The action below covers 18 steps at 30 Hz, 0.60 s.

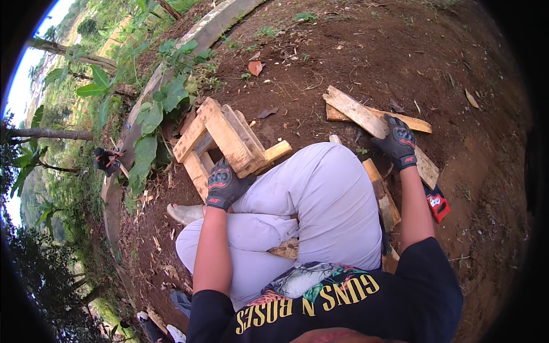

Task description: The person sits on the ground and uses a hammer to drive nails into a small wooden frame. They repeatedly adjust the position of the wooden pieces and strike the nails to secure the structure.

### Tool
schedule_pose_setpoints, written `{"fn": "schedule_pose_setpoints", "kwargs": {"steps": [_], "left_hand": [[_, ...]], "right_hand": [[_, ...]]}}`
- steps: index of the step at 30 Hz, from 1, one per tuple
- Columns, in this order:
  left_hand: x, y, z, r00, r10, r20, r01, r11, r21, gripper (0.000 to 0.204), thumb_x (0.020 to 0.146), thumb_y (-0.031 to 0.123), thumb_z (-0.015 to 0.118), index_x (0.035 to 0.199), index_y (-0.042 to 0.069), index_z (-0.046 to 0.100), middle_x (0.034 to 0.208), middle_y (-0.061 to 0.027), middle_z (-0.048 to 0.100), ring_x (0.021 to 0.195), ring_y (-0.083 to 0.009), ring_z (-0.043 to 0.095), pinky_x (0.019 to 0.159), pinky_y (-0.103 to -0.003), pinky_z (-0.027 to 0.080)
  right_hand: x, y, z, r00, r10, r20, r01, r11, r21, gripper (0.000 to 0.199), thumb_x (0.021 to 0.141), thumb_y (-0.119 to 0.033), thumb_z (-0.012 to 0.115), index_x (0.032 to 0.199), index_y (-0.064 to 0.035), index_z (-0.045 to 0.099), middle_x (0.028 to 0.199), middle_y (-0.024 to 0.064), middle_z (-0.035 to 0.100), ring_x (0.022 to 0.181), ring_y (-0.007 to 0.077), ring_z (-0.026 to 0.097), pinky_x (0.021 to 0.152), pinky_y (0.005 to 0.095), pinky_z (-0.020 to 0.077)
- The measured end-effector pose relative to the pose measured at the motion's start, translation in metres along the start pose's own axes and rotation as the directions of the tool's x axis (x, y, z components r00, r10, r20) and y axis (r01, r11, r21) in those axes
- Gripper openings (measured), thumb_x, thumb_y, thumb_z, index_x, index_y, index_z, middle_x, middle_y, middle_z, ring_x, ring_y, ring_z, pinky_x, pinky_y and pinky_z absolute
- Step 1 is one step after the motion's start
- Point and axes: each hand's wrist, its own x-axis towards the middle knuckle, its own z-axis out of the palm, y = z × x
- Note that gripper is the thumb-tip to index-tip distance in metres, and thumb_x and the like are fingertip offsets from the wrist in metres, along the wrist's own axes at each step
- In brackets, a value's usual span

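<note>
My left hand [224, 185], in a black glove with red trim, grips the lower edge of a small frame [223, 137] nailed or fitted together from pale wooden slats. The frame stands tilted beside my bent knee; the fingertips are partly hidden against it. On the right, my right hand [396, 144], gloved the same way, is closed on a long wooden plank [357, 114]. That plank slants across another wooden strip [414, 123] lying on the soil. Near my right forearm rests a red and black object [437, 204], its far part hidden under the plank.
More wood offcuts [384, 197] lie by my right thigh. A concrete curb [151, 86] runs along the left, with leafy plants [151, 117] beside it. Beyond it is another person [108, 160]. Brown soil [354, 46] with dry leaves and wood chips surrounds me.
</note>
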Motion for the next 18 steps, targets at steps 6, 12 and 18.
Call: {"fn": "schedule_pose_setpoints", "kwargs": {"steps": [6,12,18], "left_hand": [[-0.020,0.013,-0.021,0.989,-0.096,-0.112,0.106,0.990,0.094,0.095,0.073,0.057,0.092,0.143,0.001,0.060,0.135,-0.0218,0.068,0.128,-0.0393,0.064,0.110,-0.051,0.051],[-0.069,0.016,-0.059,0.940,-0.175,-0.293,0.213,0.972,0.104,0.113,0.072,0.063,0.093,0.155,0.000,0.051,0.146,-0.0228,0.064,0.137,-0.0391,0.060,0.118,-0.050,0.047],[-0.141,0.007,-0.059,0.833,-0.363,-0.418,0.201,0.902,-0.383,0.089,0.083,0.039,0.094,0.150,-0.003,0.054,0.142,-0.0216,0.065,0.133,-0.0346,0.064,0.113,-0.045,0.052]], "right_hand": [[-0.011,0.028,0.033,0.997,-0.018,-0.074,0.017,1.000,-0.012,0.092,0.074,-0.036,0.088,0.158,-0.0205,0.055,0.157,0.0167,0.056,0.145,0.0336,0.056,0.122,0.0504,0.0423],[-0.001,0.032,0.021,0.994,-0.012,-0.106,0.008,0.999,-0.038,0.083,0.073,-0.024,0.083,0.153,-0.0208,0.060,0.144,0.0198,0.062,0.133,0.0409,0.063,0.112,0.0517,0.0499],[-0.032,-0.003,-0.069,0.902,-0.210,-0.378,0.292,0.940,0.175,0.090,0.071,-0.018,0.084,0.157,-0.0173,0.056,0.142,0.0212,0.062,0.131,0.0420,0.063,0.110,0.0533,0.0516]]}}
